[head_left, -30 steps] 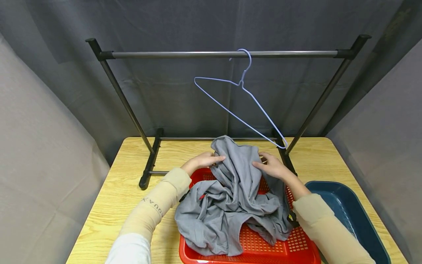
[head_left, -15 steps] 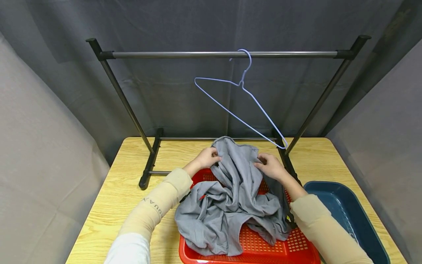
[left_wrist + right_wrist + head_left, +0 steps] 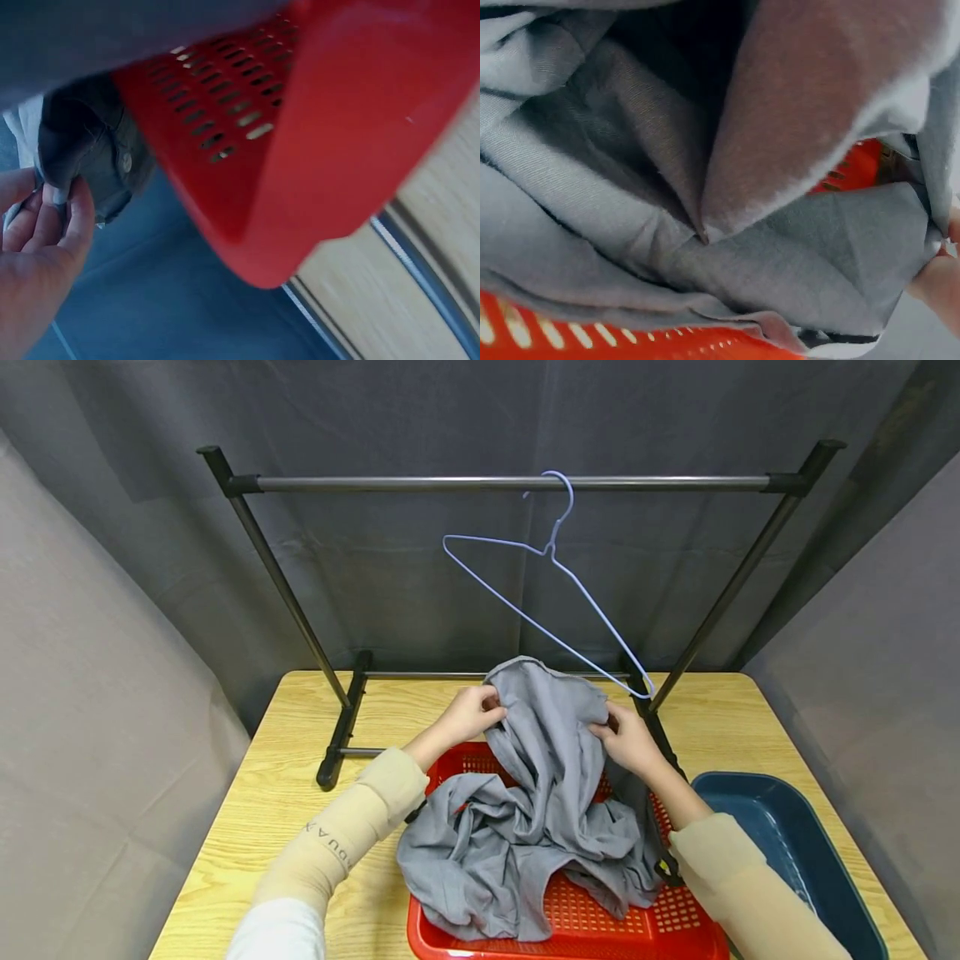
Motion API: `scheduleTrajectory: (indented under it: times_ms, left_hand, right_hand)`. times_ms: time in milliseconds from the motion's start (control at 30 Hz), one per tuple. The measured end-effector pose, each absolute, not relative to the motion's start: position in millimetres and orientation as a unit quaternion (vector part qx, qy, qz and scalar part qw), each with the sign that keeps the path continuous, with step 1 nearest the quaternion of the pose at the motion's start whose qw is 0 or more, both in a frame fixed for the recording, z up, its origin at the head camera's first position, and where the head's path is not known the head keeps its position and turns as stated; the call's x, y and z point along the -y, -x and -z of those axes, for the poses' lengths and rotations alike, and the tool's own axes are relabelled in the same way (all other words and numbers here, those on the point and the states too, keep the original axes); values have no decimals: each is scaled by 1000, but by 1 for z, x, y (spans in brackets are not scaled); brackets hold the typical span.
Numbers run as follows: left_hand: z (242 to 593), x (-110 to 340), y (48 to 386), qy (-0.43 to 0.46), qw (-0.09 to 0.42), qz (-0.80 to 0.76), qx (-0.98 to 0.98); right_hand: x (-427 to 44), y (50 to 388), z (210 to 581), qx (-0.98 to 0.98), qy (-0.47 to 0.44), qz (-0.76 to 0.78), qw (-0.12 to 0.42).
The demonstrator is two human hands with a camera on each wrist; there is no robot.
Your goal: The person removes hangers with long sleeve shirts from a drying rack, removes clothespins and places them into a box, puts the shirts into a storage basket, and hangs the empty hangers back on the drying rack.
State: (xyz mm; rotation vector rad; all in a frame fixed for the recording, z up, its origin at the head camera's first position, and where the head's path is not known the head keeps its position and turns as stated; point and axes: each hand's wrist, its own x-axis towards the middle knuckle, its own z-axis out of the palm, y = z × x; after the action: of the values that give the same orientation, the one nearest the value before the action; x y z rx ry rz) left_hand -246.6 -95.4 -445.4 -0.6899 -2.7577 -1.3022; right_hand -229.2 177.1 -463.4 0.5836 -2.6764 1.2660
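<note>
A crumpled grey garment (image 3: 555, 793) lies heaped in and over the red basket (image 3: 570, 950), its far end raised above the basket's back rim. My left hand (image 3: 468, 714) pinches the left side of that raised end; a button shows on the cloth (image 3: 109, 161) near its fingers in the left wrist view. On the other side my right hand (image 3: 628, 739) pinches the cloth between thumb and fingers. The right wrist view shows only fingertips (image 3: 939, 281) at the fabric edge, with loose folds (image 3: 795, 120) filling the rest.
A lilac hanger (image 3: 551, 556) hangs tilted from the rail (image 3: 375, 484) of a black-ended metal rack, above the garment. A dark blue tray (image 3: 780, 810) stands right of the basket on the wooden table (image 3: 247, 802). Grey curtains (image 3: 375, 585) close off the back and sides.
My left fingers have gone from lying straight at the cloth to pinching it. Both hands have moved slightly up and apart, raising and widening the garment's far end.
</note>
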Motion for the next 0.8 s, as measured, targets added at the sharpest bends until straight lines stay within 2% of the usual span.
scheduleTrajectory:
  times_ms: [333, 567, 667, 800]
  left_hand:
    - [420, 99, 211, 300, 59, 422, 853]
    - [410, 101, 180, 405, 114, 350, 837]
    - [410, 100, 169, 443, 122, 313, 831]
    - [414, 99, 156, 472, 106, 267, 834]
  right_hand:
    - [-183, 193, 446, 853, -214, -470, 80]
    - [-191, 169, 440, 827, -265, -493, 57]
    - [-194, 160, 440, 826, -291, -481, 47]
    - [-196, 152, 442, 823, -328, -463, 23]
